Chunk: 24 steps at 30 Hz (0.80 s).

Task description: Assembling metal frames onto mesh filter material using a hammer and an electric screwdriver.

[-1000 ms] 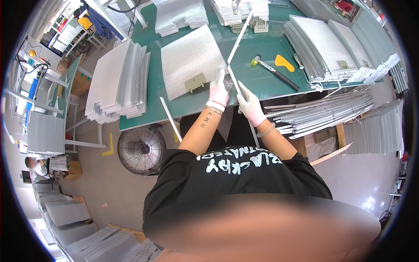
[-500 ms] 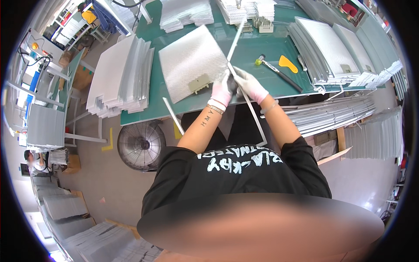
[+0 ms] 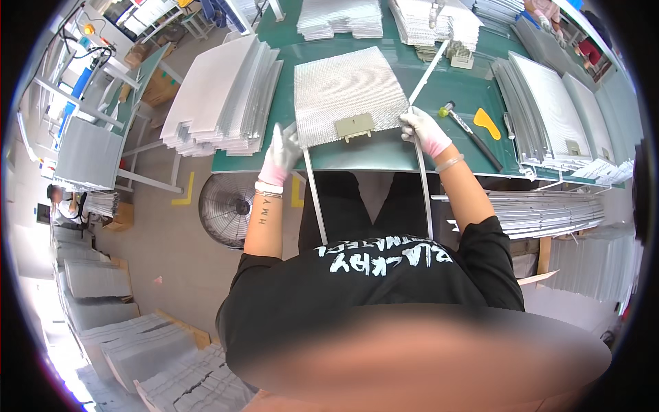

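A silvery mesh panel (image 3: 351, 93) lies at the front of the green table, with a beige latch-like plastic piece (image 3: 354, 126) on its near edge. My left hand (image 3: 280, 154), in a white-and-pink glove, is at the panel's near left corner, fingers stretched out and apart. My gloved right hand (image 3: 423, 130) has its fingers curled around a thin metal frame strip at the near right corner. That right frame strip (image 3: 424, 189) runs down toward my body, as does a left frame strip (image 3: 314, 196). Another pale strip (image 3: 430, 72) slants away beyond my right hand.
Right of the panel lie a hammer (image 3: 473, 137), a yellow scraper (image 3: 487, 123) and a small tool (image 3: 509, 126). Mesh panel stacks stand at left (image 3: 213, 96) and right (image 3: 542, 103). A floor fan (image 3: 230, 209) stands below the table's left side.
My hands have moved apart, the left to the panel's left corner, the right staying at the right corner. The panel has turned squarer to me, with frame strips now along both sides.
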Motion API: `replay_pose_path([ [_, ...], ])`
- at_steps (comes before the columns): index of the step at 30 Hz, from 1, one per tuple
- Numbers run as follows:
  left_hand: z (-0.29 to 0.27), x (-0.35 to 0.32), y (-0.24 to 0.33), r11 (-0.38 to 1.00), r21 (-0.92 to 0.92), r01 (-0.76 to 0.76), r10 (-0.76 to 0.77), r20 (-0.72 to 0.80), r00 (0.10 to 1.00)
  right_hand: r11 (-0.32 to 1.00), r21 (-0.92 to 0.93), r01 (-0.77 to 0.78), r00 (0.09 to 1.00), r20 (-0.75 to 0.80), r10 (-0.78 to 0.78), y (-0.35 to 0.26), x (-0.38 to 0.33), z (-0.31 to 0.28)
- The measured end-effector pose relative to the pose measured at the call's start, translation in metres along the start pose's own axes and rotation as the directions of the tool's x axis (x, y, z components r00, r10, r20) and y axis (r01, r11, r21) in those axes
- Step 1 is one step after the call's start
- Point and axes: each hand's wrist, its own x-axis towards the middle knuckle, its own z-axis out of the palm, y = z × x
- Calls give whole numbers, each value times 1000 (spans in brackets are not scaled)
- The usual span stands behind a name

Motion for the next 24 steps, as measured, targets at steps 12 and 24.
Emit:
replay_pose_path([
  [12,93,-49,0,679,509,-529,581,68,811,940,19,340,938,63,-341,-35,-56,21],
  [24,132,-92,43,394,543,-742,745,284,603,821,-162,547,832,2,-554,-84,-81,76],
])
